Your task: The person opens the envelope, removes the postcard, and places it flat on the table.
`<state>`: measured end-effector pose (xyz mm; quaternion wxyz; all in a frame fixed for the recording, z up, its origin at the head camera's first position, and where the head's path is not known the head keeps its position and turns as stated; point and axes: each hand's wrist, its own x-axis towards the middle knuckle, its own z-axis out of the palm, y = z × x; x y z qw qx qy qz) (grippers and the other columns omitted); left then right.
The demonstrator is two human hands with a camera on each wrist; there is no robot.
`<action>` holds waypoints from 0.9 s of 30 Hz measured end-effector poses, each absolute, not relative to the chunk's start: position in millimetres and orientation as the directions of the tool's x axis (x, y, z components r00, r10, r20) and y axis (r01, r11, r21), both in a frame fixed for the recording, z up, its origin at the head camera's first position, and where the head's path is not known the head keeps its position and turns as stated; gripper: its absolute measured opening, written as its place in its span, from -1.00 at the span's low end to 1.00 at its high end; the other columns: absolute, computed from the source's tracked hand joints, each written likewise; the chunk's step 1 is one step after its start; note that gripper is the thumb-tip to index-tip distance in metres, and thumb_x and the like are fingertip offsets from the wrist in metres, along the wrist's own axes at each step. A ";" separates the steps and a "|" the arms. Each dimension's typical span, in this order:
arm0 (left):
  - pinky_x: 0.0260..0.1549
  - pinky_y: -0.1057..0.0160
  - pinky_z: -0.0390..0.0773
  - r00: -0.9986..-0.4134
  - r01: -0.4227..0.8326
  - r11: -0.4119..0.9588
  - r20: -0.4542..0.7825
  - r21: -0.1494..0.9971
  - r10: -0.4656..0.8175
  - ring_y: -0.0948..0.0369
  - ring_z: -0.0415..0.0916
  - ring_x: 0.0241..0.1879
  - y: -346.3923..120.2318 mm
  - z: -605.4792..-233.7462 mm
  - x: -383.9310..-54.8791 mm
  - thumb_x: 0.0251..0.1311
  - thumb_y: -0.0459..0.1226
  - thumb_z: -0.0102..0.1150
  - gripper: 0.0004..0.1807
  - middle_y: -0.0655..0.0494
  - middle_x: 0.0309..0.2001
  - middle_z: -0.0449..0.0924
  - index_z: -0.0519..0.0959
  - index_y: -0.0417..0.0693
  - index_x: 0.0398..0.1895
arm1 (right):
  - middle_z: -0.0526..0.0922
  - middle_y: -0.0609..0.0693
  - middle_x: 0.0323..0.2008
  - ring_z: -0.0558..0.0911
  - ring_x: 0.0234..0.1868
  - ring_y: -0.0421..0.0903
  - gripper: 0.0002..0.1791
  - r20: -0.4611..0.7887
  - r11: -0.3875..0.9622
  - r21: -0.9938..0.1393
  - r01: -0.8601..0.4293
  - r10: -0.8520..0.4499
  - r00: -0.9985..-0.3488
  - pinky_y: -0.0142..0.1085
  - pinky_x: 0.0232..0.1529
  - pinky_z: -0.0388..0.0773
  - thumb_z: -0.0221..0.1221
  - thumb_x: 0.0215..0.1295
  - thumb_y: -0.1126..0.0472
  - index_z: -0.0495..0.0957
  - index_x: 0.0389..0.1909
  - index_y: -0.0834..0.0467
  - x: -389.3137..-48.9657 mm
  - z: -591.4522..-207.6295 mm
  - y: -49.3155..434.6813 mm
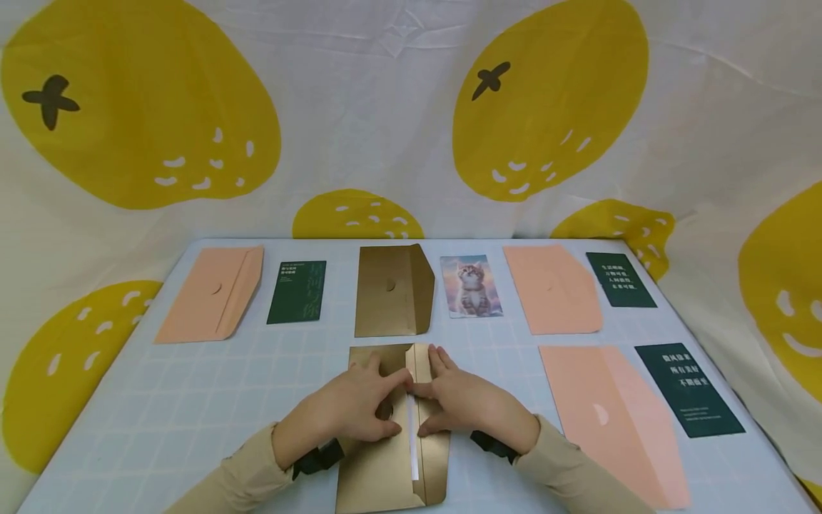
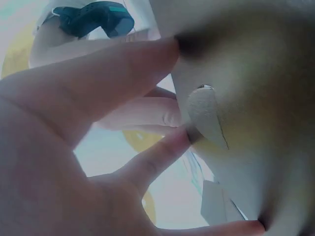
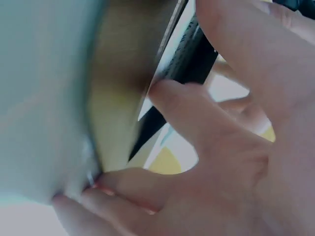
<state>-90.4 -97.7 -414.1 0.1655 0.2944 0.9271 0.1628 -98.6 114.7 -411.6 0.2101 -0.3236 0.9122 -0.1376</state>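
A gold envelope (image 1: 372, 478) lies at the front middle, its right-hand flap (image 1: 437, 457) partly raised and a narrow white strip (image 1: 414, 450) showing along the opening. My left hand (image 1: 347, 407) rests on the envelope's body with fingers spread; in the left wrist view its fingertips touch the gold face near a half-moon cut (image 2: 204, 108). On the flap side, my right hand (image 1: 469, 400) has its fingers extended against the envelope. The right wrist view shows its index finger (image 3: 177, 101) at the flap's edge, beside a dark gap with a white strip.
Behind lie a second gold envelope (image 1: 385, 300), a kitten card (image 1: 472, 289), peach envelopes (image 1: 212, 293) (image 1: 552, 293) and green cards (image 1: 297, 293) (image 1: 621, 280). Right of my hand are a larger peach envelope (image 1: 610, 421) and a green card (image 1: 690, 392). A patterned cloth (image 1: 359, 107) hangs behind the table.
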 end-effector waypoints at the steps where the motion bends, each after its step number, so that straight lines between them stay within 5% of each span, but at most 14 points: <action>1: -0.48 0.11 0.46 -0.771 0.496 0.774 -0.209 0.395 0.601 0.12 0.37 -0.40 -97.3 -413.7 -89.8 0.01 0.01 0.43 -0.44 -0.08 -0.13 0.34 0.44 0.28 0.09 | -0.06 0.57 0.43 -0.02 0.48 0.40 -0.25 -0.278 0.742 -0.396 -0.541 -0.658 -0.699 0.06 0.24 0.38 0.41 0.13 -0.06 0.46 0.35 0.07 -99.2 -412.6 117.0; 9: -0.15 -0.13 0.50 -0.767 0.524 0.774 -0.199 0.357 0.611 0.18 0.37 -0.43 -94.4 -415.1 -88.1 -0.02 0.02 0.47 -0.39 -0.09 -0.15 0.36 0.46 0.21 0.11 | 0.04 0.52 0.43 0.08 0.47 0.33 -0.34 -0.271 0.751 -0.360 -0.554 -0.652 -0.708 0.02 0.24 0.39 0.35 0.21 -0.08 0.50 0.33 0.01 -105.6 -414.6 130.0; 20: -0.04 -0.33 0.45 -0.772 0.562 0.788 -0.182 0.253 0.609 0.09 0.42 -0.51 -89.4 -421.6 -86.0 -0.05 0.09 0.47 -0.37 -0.21 -0.10 0.37 0.47 0.17 0.09 | 0.08 0.36 0.47 0.12 0.49 0.22 -0.46 -0.302 0.783 -0.384 -0.490 -0.608 -0.735 0.05 0.29 0.32 0.36 0.24 0.00 0.58 0.24 0.04 -112.1 -413.7 150.1; 27: -0.06 -0.25 0.48 -0.784 0.564 0.799 -0.168 0.209 0.598 -0.01 0.43 -0.39 -87.3 -422.7 -84.3 -0.08 0.13 0.49 -0.29 -0.19 -0.13 0.37 0.49 0.20 0.18 | 0.53 0.30 0.16 0.52 0.18 0.20 -0.52 -0.116 0.723 -0.465 -0.512 -0.622 -0.774 0.03 0.15 0.46 0.38 0.21 0.13 0.61 0.08 0.31 -117.7 -414.5 149.1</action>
